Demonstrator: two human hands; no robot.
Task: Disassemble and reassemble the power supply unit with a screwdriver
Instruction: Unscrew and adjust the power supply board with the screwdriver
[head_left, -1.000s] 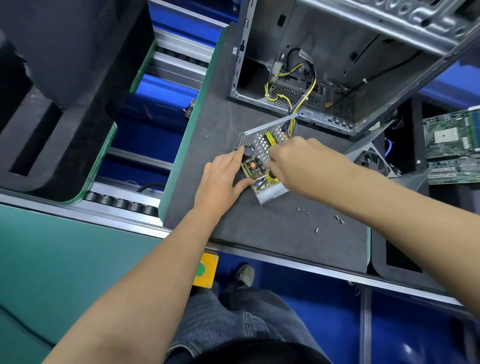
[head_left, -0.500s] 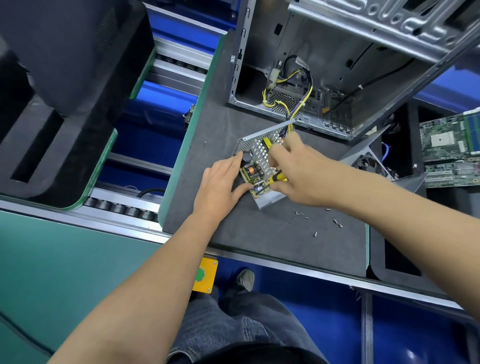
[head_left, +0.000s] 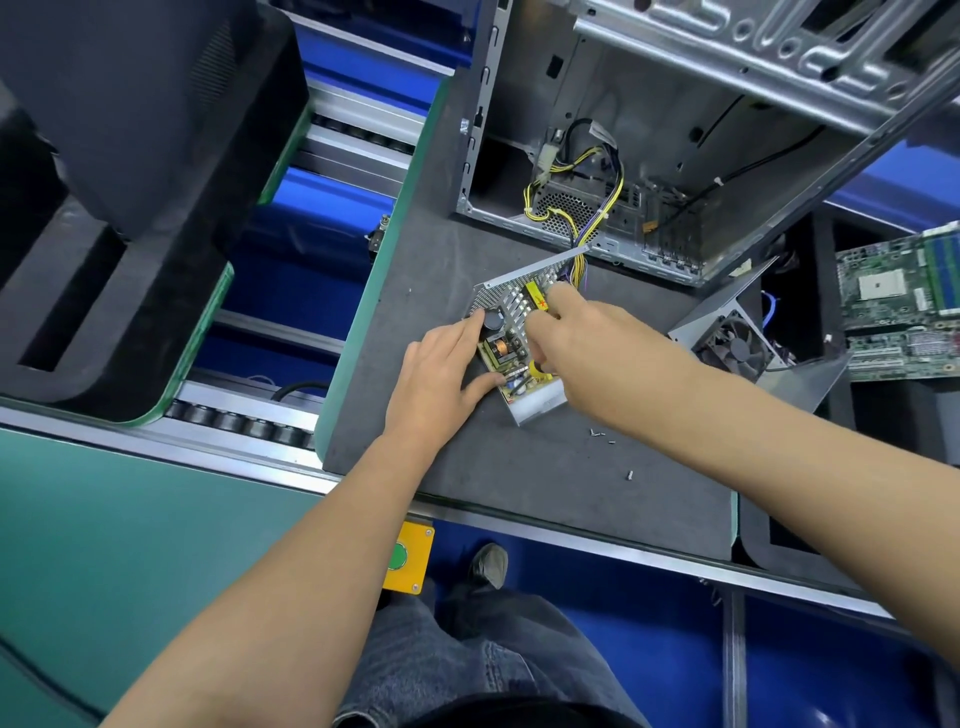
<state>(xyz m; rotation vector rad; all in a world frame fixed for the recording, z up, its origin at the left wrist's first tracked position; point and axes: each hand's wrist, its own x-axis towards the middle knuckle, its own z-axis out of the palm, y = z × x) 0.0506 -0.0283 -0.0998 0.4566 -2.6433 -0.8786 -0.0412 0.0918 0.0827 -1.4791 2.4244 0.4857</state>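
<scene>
Left hand (head_left: 441, 374) flat, fingers straight, steadying power supply unit (head_left: 511, 338) | right hand (head_left: 587, 338) gripping yellow screwdriver (head_left: 537, 370), directly over board

One camera is riding on the person's head, looking steeply down and forward over both forearms at the grey work mat (head_left: 483, 249) at about arm's reach. The wide lens is bending the edges (the conveyor rail (head_left: 208, 441) is curving), and the person's jeans (head_left: 467, 670) are showing directly below.
</scene>
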